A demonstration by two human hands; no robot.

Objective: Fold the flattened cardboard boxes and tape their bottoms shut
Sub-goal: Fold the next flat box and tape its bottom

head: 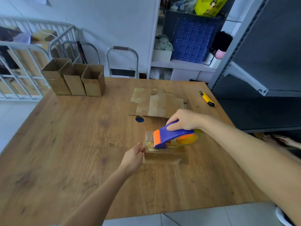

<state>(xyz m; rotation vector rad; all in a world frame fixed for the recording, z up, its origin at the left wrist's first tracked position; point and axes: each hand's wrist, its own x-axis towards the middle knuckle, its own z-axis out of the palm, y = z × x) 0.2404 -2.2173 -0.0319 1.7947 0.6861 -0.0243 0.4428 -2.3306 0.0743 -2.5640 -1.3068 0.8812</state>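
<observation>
On table (65,144) | left hand (134,154) holds box (162,154) | right hand (185,119) grips tape dispenser (172,135) | three boxes (75,82) open-topped

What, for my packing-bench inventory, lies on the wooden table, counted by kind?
Upright open brown cardboard boxes: 3
Small brown cardboard box under the dispenser: 1
Pile of flattened brown cardboard (sheets uncountable): 1
Blue-and-orange tape dispenser: 1
Yellow-and-black utility knife: 1
Total: 7

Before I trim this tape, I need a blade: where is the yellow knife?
Head view: the yellow knife lies near the far right edge of the table, just right of the flattened cardboard.
</observation>
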